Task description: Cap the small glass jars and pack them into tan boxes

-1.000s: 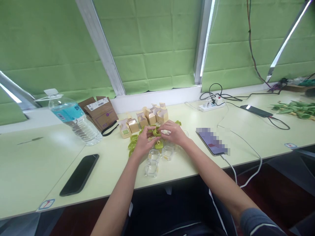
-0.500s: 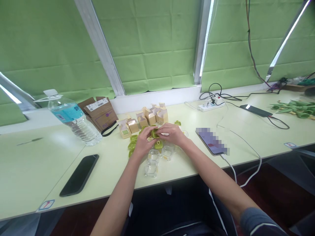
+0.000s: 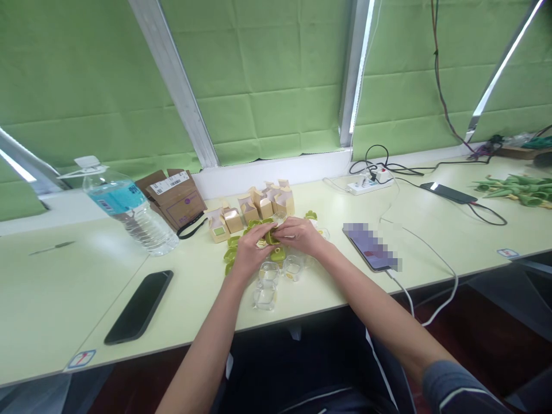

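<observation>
Between my two hands is a small green plastic lid, partly hidden by the fingers. My left hand is closed on its left side, and my right hand pinches it from the right. Just below sits another green piece with a small loop on top. Several green lids lie to the left of my left hand. Clear plastic cups stand nearer to me, with one more clear cup under my right wrist.
Small open cardboard boxes stand in a row behind the hands. A brown carton and a large water bottle are at the left, with a black phone in front. To the right lie a charging phone and a power strip.
Both hands stay in nearly the same place around the green lid. My left hand's fingers have shifted slightly, and the lid appears a little more tilted.
</observation>
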A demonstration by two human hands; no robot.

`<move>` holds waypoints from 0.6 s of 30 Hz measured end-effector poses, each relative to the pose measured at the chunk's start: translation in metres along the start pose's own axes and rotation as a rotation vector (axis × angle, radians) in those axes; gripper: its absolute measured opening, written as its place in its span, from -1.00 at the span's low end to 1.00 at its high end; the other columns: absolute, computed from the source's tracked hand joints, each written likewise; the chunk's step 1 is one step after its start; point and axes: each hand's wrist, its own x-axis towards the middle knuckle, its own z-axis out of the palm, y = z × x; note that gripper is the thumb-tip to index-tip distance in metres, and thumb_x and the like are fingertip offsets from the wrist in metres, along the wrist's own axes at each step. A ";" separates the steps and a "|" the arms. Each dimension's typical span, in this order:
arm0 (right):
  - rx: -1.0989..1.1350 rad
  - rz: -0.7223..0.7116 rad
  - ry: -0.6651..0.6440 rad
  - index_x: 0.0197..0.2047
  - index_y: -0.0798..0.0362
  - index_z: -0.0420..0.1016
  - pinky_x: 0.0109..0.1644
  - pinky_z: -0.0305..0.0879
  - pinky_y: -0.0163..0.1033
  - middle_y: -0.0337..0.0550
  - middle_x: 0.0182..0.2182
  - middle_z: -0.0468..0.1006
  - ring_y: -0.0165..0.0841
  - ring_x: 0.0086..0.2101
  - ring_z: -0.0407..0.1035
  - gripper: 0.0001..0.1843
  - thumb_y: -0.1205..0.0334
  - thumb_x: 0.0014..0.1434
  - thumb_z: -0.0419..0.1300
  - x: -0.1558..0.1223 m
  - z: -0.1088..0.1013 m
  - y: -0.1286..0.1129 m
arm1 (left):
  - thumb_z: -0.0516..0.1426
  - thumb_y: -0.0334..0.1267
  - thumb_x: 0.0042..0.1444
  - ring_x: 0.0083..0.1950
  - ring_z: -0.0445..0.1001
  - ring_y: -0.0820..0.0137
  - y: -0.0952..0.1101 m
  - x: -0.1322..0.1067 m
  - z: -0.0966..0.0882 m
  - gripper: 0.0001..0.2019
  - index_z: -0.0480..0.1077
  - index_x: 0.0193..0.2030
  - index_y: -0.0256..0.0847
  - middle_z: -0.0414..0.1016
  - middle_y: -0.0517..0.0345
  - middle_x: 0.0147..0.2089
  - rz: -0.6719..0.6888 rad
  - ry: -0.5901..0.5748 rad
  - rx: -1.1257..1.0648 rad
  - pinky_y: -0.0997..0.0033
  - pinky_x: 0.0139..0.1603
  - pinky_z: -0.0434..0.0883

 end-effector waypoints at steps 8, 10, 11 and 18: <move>-0.004 -0.005 -0.011 -0.26 -0.09 0.71 -0.12 0.50 -0.19 -0.12 -0.26 0.70 -0.30 -0.24 0.56 -0.77 0.23 0.35 0.20 0.000 0.005 0.001 | 0.31 -0.23 0.12 0.10 0.57 0.18 -0.002 -0.001 0.004 -0.58 0.50 0.14 -0.08 0.61 0.03 0.09 -0.053 0.010 -0.002 0.04 0.20 0.49; -0.016 -0.002 -0.017 -0.23 -0.10 0.70 -0.10 0.49 -0.17 -0.14 -0.27 0.70 -0.30 -0.24 0.55 -0.78 0.26 0.35 0.20 0.002 0.003 0.000 | 0.30 -0.24 0.12 0.11 0.56 0.19 -0.001 -0.001 0.005 -0.57 0.50 0.15 -0.07 0.60 0.04 0.10 -0.076 0.022 -0.007 0.04 0.21 0.49; -0.023 0.000 -0.021 -0.20 -0.10 0.70 -0.09 0.48 -0.16 -0.15 -0.27 0.71 -0.30 -0.24 0.55 -0.79 0.26 0.34 0.20 0.003 0.001 0.000 | 0.30 -0.24 0.12 0.12 0.56 0.19 -0.001 -0.001 0.005 -0.57 0.49 0.16 -0.06 0.60 0.05 0.10 -0.086 0.025 -0.009 0.05 0.21 0.48; -0.041 0.003 0.028 -0.18 -0.08 0.67 -0.09 0.47 -0.13 -0.15 -0.25 0.71 -0.28 -0.27 0.54 -0.86 0.13 0.31 0.27 0.006 -0.008 -0.003 | 0.32 -0.22 0.11 0.09 0.53 0.23 0.001 0.000 0.004 -0.56 0.48 0.16 -0.02 0.55 0.05 0.07 -0.087 0.042 -0.013 0.15 0.16 0.47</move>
